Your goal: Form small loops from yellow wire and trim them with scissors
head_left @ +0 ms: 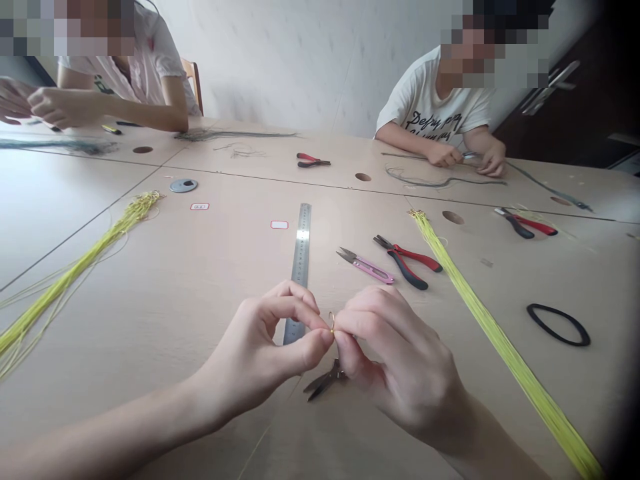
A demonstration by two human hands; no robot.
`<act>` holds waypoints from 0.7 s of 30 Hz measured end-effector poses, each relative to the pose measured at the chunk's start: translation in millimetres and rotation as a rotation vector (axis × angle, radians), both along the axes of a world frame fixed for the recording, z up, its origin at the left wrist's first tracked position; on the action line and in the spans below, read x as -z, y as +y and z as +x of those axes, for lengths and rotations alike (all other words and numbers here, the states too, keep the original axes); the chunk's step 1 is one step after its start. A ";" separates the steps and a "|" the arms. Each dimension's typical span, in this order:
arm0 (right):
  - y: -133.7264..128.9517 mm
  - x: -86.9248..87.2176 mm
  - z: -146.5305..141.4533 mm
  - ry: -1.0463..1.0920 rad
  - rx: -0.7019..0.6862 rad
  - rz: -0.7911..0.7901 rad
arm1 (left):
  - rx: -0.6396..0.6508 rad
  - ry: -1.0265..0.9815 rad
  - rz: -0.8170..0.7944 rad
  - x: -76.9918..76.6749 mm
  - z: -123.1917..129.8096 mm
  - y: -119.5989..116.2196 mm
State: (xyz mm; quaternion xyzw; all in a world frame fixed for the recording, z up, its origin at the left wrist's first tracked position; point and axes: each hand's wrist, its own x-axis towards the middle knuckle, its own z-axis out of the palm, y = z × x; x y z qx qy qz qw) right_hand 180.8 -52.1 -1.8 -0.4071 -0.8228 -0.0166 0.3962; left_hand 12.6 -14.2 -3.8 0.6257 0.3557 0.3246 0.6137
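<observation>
1. The left hand (255, 350) is almost shut. Its thumb and first finger pinch a small gold ring (331, 322).
2. The right hand (400, 360) is curled too. Its fingertips (345, 327) press in on the same ring from the other side, so the ring sits between both hands, up above the table.
3. Dark metal snips (325, 381) lie just under the hands. No hand has them.
4. A little farther off lie a steel ruler (300, 267), pink snips (365, 270) and red and black pliers (407, 261). All of them lie flat.
5. A long yellow bundle (510, 360) lies to the right and another yellow bundle (65, 287) lies to the left. Both are still in bunches. I see no yellow strand on the ring.
6. The pale table (165, 333) has bare room on both sides of the hands. Its near edge is out of sight.
7. Far across, two other people (440, 113) work with gray strands, well apart from these hands.
</observation>
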 end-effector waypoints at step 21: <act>-2.1 -1.6 -1.6 0.283 -0.035 -0.305 | -0.026 0.019 -0.025 -0.7 1.8 1.0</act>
